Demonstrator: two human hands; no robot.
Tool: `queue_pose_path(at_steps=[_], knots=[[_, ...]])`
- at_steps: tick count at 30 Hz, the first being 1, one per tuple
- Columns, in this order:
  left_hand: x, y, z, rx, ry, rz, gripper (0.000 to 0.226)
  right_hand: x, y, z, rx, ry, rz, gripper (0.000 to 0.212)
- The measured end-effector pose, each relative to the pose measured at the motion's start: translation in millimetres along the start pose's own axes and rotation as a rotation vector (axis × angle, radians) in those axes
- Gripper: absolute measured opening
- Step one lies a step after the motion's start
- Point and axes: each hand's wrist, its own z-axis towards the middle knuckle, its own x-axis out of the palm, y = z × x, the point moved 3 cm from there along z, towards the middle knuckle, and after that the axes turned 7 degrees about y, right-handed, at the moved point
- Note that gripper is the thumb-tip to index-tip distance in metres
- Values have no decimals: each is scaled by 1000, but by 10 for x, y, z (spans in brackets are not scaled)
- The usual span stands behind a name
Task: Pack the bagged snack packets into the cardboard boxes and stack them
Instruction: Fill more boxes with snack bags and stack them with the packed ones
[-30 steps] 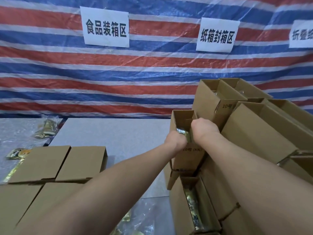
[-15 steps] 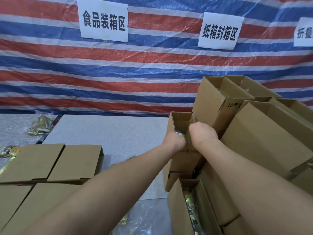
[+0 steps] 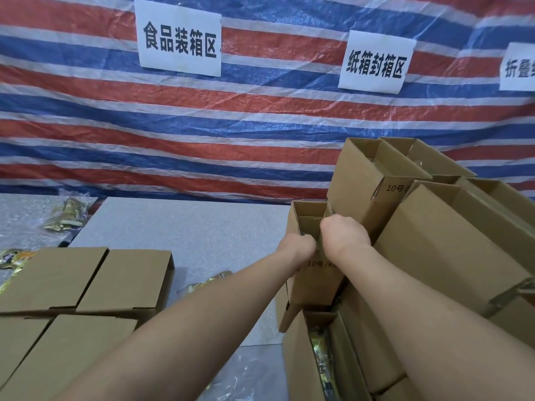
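both my arms reached toward the middle right of the frame, where an open cardboard box stood upright against the pile of boxes on the right. my left hand was curled at the near rim of that box's mouth, fingers tucked over the edge and out of sight, so i could not tell whether it gripped the rim or something inside. my right hand was clenched on the box's right wall at the top corner, knuckles up, touching the taller box just behind it. the box i held carried a printed "10号" mark on its front, partly hidden by my wrists. its inside looked like bare cardboard as far as i could see.

lower down, at the bottom right of centre, another open box showed a gold snack packet standing in its slot. flat closed boxes lay in the lower left of the frame on the grey counter. a bagged packet sat at the far left edge of the counter, and another peeked out beside the flat boxes. a gold packet showed just above my left forearm. behind everything hung a red, white and blue striped tarp with white paper signs.
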Motion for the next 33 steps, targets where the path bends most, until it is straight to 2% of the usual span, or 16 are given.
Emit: queue_pose_path(at_steps=[3, 13, 23, 30, 33], knots=[[7, 16, 7, 13, 9, -12, 49, 4, 28, -15, -10, -23, -33, 22], [-108, 11, -53, -15, -47, -30, 73, -21, 31, -38, 16, -51, -10, 21], [-168, 103, -96, 66, 1, 77, 42, 31, 59, -95, 36, -16, 221, 26], [-93, 51, -147, 58, -31, 85, 44, -9, 8, -105, 54, -24, 136, 27], [-31, 15, -228, 111, -48, 109, 38, -53, -29, -174, 78, -4, 90, 22]])
